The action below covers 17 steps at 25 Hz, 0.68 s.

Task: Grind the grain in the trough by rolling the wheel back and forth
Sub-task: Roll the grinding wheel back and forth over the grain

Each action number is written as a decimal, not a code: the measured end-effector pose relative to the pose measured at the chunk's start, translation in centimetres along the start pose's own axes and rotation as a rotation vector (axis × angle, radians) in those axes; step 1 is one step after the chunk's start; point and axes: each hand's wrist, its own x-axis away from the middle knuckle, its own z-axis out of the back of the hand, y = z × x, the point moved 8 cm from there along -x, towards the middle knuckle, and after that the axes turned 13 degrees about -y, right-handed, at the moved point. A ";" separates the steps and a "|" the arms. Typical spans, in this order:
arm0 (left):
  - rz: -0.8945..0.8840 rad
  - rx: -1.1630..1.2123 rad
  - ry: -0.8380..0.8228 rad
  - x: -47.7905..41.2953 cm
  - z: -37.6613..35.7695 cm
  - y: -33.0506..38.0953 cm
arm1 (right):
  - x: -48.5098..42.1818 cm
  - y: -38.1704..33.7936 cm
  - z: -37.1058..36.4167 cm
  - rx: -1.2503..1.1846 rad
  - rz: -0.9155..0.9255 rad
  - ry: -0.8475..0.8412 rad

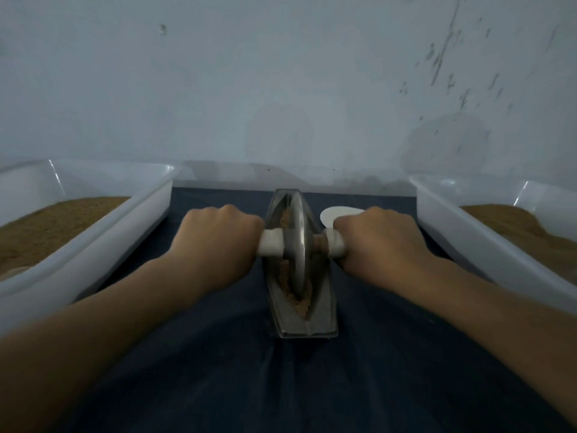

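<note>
My L hand point(218, 242) & R hand point(377, 242) each grip a white handle end, fingers curled tight, either side of the wheel point(298, 245), upright mid-trough point(321, 310) in brown grain point(301, 303), on dark cloth point(218, 370).

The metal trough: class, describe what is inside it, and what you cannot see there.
Inside the trough lies brown ground grain, with the metal wheel standing on edge in it. The wheel's lower rim and the trough floor are covered by grain.
</note>
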 end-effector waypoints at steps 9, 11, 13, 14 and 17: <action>0.153 0.046 -0.242 -5.5 -1.2 -0.8 | -5.7 0.3 -2.1 -0.178 -0.122 -0.329; 0.084 0.023 -0.084 -2.4 -0.3 -0.3 | -2.6 0.1 -1.3 -0.116 -0.044 -0.189; 0.003 0.011 0.044 0.7 0.9 0.1 | 0.8 -0.3 0.8 -0.022 0.025 0.071; 0.009 0.026 0.073 0.5 1.3 -0.2 | 1.0 -0.2 1.5 -0.001 0.029 0.124; 0.101 0.002 -0.094 -1.8 -0.9 -0.2 | -2.1 -0.2 -0.8 -0.050 -0.040 -0.083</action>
